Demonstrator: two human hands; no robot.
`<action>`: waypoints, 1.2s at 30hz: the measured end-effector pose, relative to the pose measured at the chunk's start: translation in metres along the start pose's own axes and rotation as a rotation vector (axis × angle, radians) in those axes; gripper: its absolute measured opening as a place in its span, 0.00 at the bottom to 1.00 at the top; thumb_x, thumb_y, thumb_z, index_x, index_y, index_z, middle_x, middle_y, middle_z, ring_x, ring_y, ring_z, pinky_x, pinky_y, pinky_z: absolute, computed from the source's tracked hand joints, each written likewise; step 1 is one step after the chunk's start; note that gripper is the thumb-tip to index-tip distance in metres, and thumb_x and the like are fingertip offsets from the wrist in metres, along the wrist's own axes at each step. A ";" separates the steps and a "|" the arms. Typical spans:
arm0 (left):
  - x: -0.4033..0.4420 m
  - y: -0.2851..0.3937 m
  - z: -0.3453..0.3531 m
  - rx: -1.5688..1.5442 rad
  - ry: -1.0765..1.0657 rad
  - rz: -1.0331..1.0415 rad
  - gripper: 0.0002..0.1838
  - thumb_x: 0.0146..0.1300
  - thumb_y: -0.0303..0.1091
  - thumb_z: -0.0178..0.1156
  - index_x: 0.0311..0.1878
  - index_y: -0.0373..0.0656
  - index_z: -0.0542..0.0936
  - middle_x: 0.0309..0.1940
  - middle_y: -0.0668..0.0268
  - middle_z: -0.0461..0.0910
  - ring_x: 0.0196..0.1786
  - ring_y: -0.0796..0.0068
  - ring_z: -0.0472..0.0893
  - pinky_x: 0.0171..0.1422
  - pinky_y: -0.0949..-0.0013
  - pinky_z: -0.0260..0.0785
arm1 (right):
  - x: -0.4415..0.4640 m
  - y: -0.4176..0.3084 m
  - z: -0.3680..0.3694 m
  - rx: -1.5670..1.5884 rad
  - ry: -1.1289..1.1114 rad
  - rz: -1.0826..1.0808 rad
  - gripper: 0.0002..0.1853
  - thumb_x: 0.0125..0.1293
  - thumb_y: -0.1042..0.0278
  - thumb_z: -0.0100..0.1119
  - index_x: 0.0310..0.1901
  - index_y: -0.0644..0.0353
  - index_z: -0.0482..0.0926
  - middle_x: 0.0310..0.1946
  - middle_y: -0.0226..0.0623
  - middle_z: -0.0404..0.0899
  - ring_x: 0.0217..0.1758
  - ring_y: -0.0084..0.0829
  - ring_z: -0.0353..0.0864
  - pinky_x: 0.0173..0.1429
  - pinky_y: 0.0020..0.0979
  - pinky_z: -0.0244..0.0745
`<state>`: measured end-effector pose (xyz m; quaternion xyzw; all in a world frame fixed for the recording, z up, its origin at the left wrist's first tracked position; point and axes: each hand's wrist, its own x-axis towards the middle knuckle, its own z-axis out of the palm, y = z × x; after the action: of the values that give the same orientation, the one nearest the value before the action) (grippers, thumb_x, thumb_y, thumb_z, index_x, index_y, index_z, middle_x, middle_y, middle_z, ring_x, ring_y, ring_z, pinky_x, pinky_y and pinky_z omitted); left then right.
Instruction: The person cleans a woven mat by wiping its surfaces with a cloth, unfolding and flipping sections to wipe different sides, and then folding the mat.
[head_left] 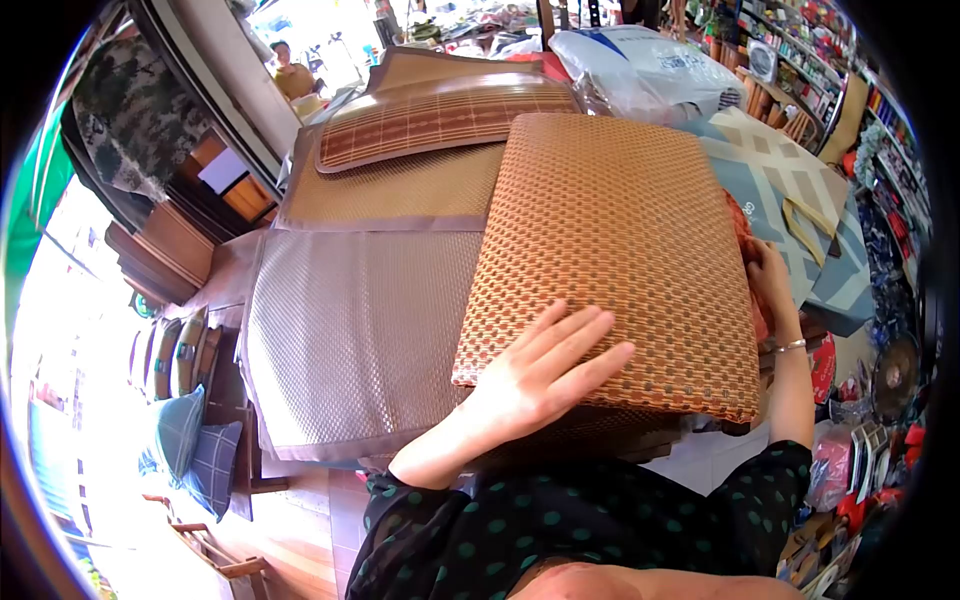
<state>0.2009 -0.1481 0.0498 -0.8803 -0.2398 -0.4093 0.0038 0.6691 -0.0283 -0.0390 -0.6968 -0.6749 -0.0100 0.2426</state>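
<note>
A folded woven mat (pixel 620 220), orange-brown with a dotted basket weave, lies on top of a stack in front of me. My left hand (pixel 545 380) rests flat on its near part, palm down and fingers stretched out. Along the mat's right side is a bunched red-orange cloth (pixel 738 218), partly hidden beneath the mat. My right hand (pixel 772 285), a bracelet on its wrist, is at this cloth with bent fingers that seem closed on it; the fingertips are partly hidden. Left of the woven mat lies a grey-mauve mat (pixel 360 330).
Behind are a tan mat (pixel 400 195), a brown striped mat (pixel 430 125) and a white plastic-wrapped package (pixel 645 65). A blue-grey patterned bundle (pixel 790 190) stands to the right. Blue cushions (pixel 210 455) sit at left. Another person (pixel 292 78) is far back.
</note>
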 end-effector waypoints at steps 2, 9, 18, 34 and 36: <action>0.004 0.003 -0.003 -0.176 -0.158 -0.036 0.28 0.50 0.24 0.67 0.59 0.43 0.81 0.58 0.53 0.80 0.62 0.50 0.79 0.70 0.46 0.69 | 0.002 0.009 0.006 -0.006 0.003 -0.013 0.27 0.60 0.76 0.54 0.63 0.51 0.76 0.54 0.48 0.77 0.56 0.53 0.78 0.57 0.45 0.74; -0.006 -0.014 -0.005 -0.391 -0.174 -0.189 0.22 0.58 0.27 0.68 0.58 0.41 0.81 0.54 0.57 0.83 0.59 0.55 0.81 0.69 0.51 0.70 | 0.005 -0.019 -0.026 0.073 0.107 -0.046 0.27 0.60 0.80 0.52 0.63 0.54 0.76 0.56 0.49 0.75 0.58 0.51 0.75 0.62 0.41 0.71; -0.027 -0.059 -0.004 -0.346 -0.108 -0.435 0.19 0.59 0.24 0.66 0.55 0.39 0.83 0.53 0.56 0.84 0.61 0.56 0.81 0.75 0.48 0.61 | -0.038 -0.203 -0.067 0.252 -0.254 -0.692 0.26 0.52 0.77 0.61 0.57 0.57 0.81 0.51 0.44 0.77 0.54 0.45 0.79 0.58 0.38 0.76; -0.059 -0.089 0.008 -0.643 0.051 -0.542 0.11 0.62 0.22 0.58 0.45 0.37 0.86 0.44 0.59 0.87 0.55 0.65 0.84 0.79 0.49 0.50 | 0.109 -0.164 0.061 0.048 -0.126 -0.274 0.24 0.66 0.54 0.59 0.60 0.57 0.76 0.58 0.41 0.73 0.56 0.48 0.79 0.59 0.43 0.75; -0.061 -0.091 0.010 -0.636 0.081 -0.516 0.10 0.62 0.22 0.60 0.45 0.40 0.86 0.44 0.61 0.87 0.51 0.66 0.85 0.76 0.49 0.56 | 0.077 -0.187 0.052 0.117 -0.153 -0.458 0.23 0.66 0.54 0.61 0.58 0.58 0.77 0.57 0.43 0.73 0.55 0.48 0.79 0.58 0.43 0.76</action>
<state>0.1357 -0.0912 -0.0186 -0.7318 -0.3137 -0.4847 -0.3620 0.4827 0.0564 0.0020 -0.5092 -0.8311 0.0273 0.2219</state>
